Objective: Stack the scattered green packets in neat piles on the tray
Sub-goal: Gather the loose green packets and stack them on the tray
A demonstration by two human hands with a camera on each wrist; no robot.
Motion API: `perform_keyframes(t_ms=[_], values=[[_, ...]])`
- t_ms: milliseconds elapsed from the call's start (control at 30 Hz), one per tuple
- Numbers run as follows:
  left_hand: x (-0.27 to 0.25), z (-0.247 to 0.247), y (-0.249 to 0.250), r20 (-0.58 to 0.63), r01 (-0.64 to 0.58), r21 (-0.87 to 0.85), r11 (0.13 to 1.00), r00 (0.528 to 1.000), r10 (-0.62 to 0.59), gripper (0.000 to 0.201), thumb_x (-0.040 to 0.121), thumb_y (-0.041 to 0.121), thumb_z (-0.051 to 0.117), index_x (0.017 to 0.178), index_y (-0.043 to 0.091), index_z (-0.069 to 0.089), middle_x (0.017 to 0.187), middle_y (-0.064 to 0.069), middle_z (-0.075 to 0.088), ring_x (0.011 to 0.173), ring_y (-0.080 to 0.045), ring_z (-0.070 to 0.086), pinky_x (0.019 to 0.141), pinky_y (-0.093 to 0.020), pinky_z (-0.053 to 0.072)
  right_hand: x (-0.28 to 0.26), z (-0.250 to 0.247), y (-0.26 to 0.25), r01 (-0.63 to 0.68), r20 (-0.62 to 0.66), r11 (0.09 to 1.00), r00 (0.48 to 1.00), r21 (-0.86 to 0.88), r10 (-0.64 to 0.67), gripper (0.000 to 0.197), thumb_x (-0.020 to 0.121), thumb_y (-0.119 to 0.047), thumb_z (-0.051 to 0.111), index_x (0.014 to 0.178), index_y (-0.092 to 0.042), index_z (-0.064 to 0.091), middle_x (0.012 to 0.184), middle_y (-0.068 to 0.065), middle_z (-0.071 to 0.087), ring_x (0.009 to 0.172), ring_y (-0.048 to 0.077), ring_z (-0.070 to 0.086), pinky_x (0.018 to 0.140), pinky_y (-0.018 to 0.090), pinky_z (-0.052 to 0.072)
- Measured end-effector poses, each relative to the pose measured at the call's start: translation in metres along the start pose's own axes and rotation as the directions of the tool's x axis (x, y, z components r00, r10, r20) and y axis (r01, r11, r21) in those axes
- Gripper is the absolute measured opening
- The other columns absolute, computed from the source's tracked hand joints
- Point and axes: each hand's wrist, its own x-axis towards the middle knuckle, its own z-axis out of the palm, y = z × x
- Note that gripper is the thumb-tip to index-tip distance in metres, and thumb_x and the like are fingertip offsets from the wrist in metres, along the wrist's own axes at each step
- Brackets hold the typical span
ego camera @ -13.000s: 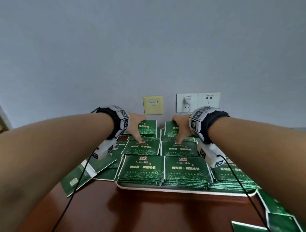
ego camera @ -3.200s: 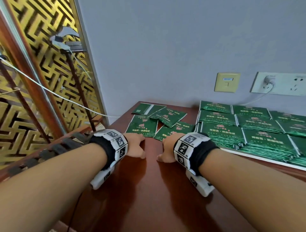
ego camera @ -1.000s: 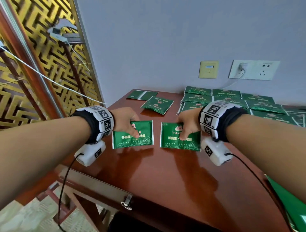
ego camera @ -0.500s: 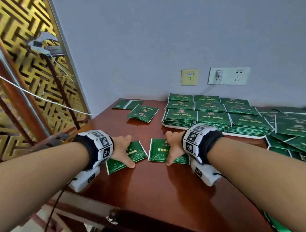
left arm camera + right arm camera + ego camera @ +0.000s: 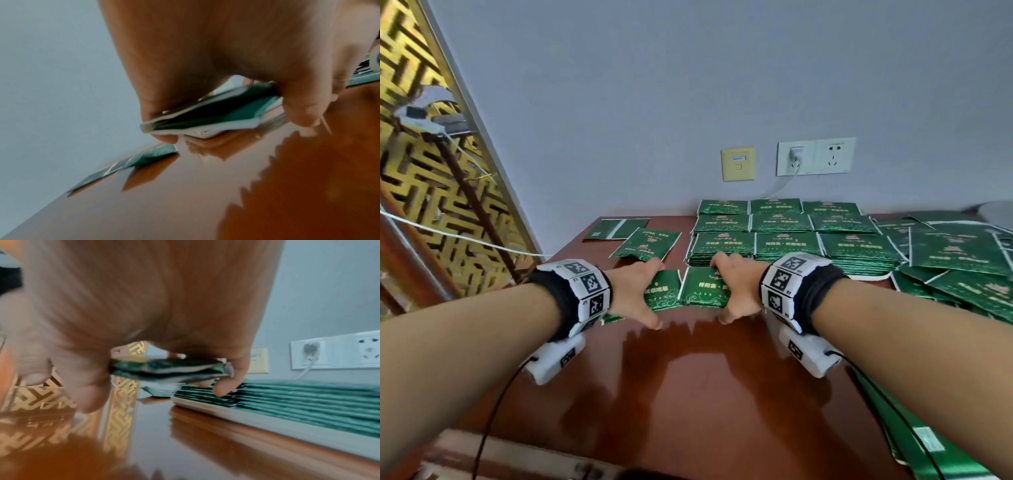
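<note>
My left hand (image 5: pixel 647 294) grips a green packet (image 5: pixel 666 291) between fingers and thumb, just above the brown table. My right hand (image 5: pixel 722 291) grips a second green packet (image 5: pixel 705 291) the same way, right beside the first. Both sit just in front of the white tray (image 5: pixel 873 276), which carries neat piles of green packets (image 5: pixel 787 244) in rows. The left wrist view shows the held packet (image 5: pixel 216 112) pinched at both edges and clear of the tabletop. The right wrist view shows the other packet (image 5: pixel 168 369) near the tray rim (image 5: pixel 267 420).
Two loose packets (image 5: pixel 647 244) (image 5: pixel 616 228) lie left of the tray. Several more packets (image 5: pixel 962 260) are scattered to its right and along the right table edge. Wall sockets (image 5: pixel 815 157) with a plugged cable sit behind the tray. A gold lattice screen (image 5: pixel 421 192) stands at left.
Both hands have lifted their packets off the table and carried them forward, from the near middle of the table to just in front of the tray.
</note>
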Motion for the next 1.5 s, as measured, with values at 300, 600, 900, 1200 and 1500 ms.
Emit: perform_keyframes(t_ms=[300,600,900,1200,1500], values=[[0.088,-0.044,0.043,-0.172,-0.13,0.112,0.985,0.974,0.149,0.108,0.058,0.056,0.079,0.143,0.035,0.015,0.117,-0.002,0.049,0.106,-0.021,0.051,0.093,-0.043,0.047,0.003,-0.031,0.088,-0.228,-0.205,0.969,0.957,-0.093,0.205,0.094,0.066,-0.046,0.079,0.138,-0.02,0.024,0.131,0.008,0.041,0.119,0.03,0.042,0.092,0.043,0.045],[0.153,-0.048,0.067,-0.176,-0.124,0.193,0.973,0.971,0.159,0.104,0.065,0.055,0.078,0.145,0.038,0.014,0.124,-0.006,0.042,0.116,-0.025,0.041,0.092,-0.038,0.043,0.038,-0.054,0.129,-0.325,-0.129,0.935,0.943,-0.145,0.307,0.105,0.06,-0.044,0.084,0.141,-0.023,0.022,0.133,0.012,0.041,0.124,0.035,0.039,0.1,0.051,0.04],[0.154,-0.035,0.067,-0.113,-0.19,0.126,0.974,0.972,0.204,0.075,0.079,0.039,0.074,0.142,0.046,0.033,0.135,-0.009,0.034,0.126,-0.031,0.033,0.105,-0.04,0.034,0.038,-0.037,0.124,-0.316,-0.08,0.939,0.948,-0.137,0.308,0.076,0.073,-0.042,0.072,0.136,-0.026,0.034,0.131,0.009,0.045,0.118,0.033,0.046,0.096,0.047,0.044],[0.144,-0.036,0.074,-0.107,-0.243,0.107,0.964,0.961,0.254,0.069,0.08,0.032,0.074,0.139,0.041,0.041,0.128,-0.008,0.04,0.121,-0.027,0.039,0.103,-0.042,0.036,0.035,-0.04,0.117,-0.272,-0.035,0.959,0.962,-0.084,0.27,0.06,0.078,-0.005,0.06,0.132,-0.026,0.044,0.129,0.008,0.044,0.12,0.029,0.041,0.094,0.04,0.044],[0.147,-0.029,0.071,-0.147,-0.223,0.098,0.97,0.961,0.236,0.063,0.083,0.05,0.066,0.139,0.047,0.038,0.139,-0.004,0.035,0.129,-0.024,0.032,0.106,-0.045,0.035,0.037,-0.032,0.115,-0.276,-0.083,0.958,0.96,-0.084,0.269,0.05,0.077,-0.012,0.062,0.124,-0.018,0.045,0.122,0.01,0.046,0.114,0.029,0.043,0.09,0.04,0.045]])
